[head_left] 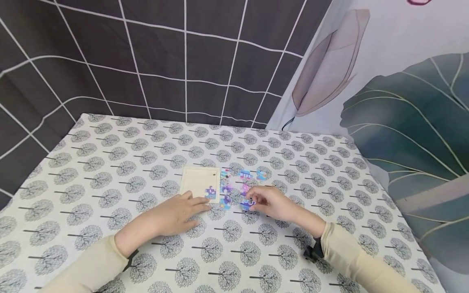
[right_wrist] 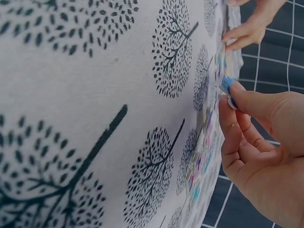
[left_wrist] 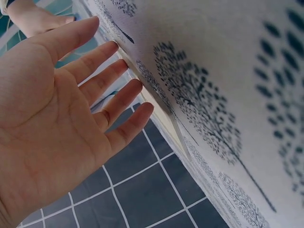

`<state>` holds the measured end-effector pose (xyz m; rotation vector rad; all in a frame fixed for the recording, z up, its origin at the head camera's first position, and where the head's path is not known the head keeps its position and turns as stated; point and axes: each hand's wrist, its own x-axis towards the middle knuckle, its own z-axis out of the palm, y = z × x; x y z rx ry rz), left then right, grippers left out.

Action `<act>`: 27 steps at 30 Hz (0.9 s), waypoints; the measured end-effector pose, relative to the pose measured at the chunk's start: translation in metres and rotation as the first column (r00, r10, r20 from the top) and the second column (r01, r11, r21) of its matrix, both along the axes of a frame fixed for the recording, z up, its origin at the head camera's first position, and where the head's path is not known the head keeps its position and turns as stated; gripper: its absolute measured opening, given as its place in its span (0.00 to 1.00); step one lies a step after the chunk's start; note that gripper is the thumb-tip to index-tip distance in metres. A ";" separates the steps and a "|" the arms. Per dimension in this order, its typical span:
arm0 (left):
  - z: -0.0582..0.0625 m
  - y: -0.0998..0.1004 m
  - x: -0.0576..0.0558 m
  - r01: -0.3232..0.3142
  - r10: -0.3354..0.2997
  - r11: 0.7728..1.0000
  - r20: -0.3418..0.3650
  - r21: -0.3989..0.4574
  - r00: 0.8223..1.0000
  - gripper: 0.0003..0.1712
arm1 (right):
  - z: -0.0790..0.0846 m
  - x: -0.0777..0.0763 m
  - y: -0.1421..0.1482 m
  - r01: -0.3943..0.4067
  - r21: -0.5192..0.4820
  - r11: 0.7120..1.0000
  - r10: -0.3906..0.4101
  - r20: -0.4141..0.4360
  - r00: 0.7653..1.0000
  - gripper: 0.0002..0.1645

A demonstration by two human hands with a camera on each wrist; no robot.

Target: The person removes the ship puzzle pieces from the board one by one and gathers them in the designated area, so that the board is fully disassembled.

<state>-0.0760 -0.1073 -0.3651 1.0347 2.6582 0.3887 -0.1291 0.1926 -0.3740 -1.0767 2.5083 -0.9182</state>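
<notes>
A shallow cream puzzle tray (head_left: pixel 194 181) lies mid-table, with one purple-blue puzzle piece (head_left: pixel 210 191) at its near right corner. My left hand (head_left: pixel 179 213) rests at the tray's near edge, fingers extended and spread; in the left wrist view they reach to the tray's rim (left_wrist: pixel 164 114). Between thumb and fingertips my right hand (head_left: pixel 272 202) pinches a blue puzzle piece (right_wrist: pixel 227 84), held just right of the tray. Under and around that hand lie other pieces, among them a pink one (head_left: pixel 245 188). My fingers partly cover the held piece.
Several loose colourful pieces lie right of the tray, including a purple one (head_left: pixel 226 188), a blue one (head_left: pixel 224 202) and, farther back, another blue piece (head_left: pixel 261 175). A tree-print cloth (head_left: pixel 231 252) covers the table. Behind it hangs a dark grid curtain (head_left: pixel 157 53).
</notes>
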 end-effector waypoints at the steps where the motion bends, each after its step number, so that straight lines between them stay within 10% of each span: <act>1: 0.000 0.000 0.000 0.004 -0.004 1.000 -0.009 0.000 1.000 0.27 | -0.001 0.000 0.001 -0.002 -0.004 1.000 0.002 -0.001 1.000 0.14; 14: -0.001 -0.003 0.001 0.016 -0.017 1.000 -0.037 -0.006 0.999 0.27 | -0.011 0.002 -0.004 -0.041 -0.002 0.999 0.041 -0.016 0.999 0.13; 27: 0.000 -0.002 0.000 0.020 -0.021 1.000 -0.042 -0.011 0.999 0.27 | -0.011 0.008 -0.011 0.089 0.100 0.991 -0.081 -0.082 0.993 0.15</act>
